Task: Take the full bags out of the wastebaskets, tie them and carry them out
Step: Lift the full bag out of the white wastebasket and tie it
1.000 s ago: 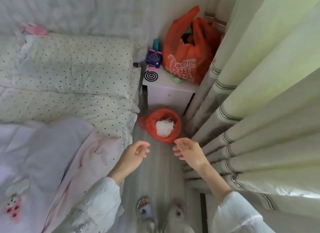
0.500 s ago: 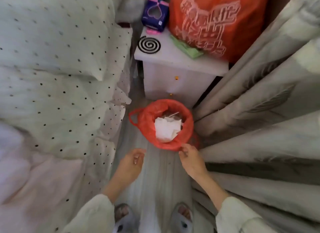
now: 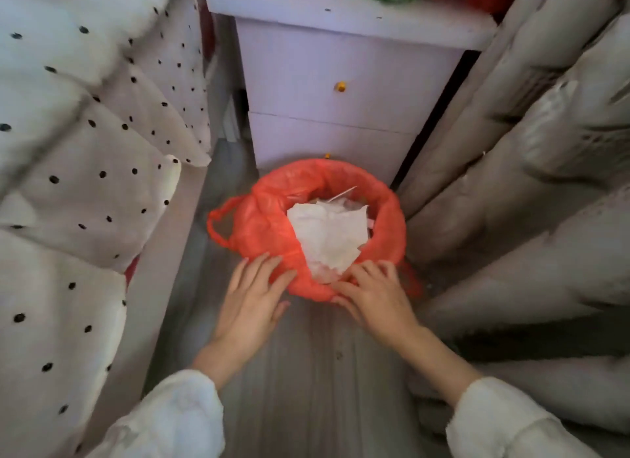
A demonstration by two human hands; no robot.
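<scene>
The left hand (image 3: 252, 297) lay spread on the near rim of the orange bag (image 3: 269, 225); the right hand (image 3: 371, 292) pinched that rim. The bag sat before the nightstand (image 3: 341, 116). Peeling the rim evenly would probably avoid spilling tissue (image 3: 330, 236).

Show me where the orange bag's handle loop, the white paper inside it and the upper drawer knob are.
handle loop (image 3: 218, 226), head view, on the loop's left strand.
white paper (image 3: 329, 234), head view, middle of the crumpled sheet.
upper drawer knob (image 3: 340, 86), head view, on the yellow knob itself.
</scene>
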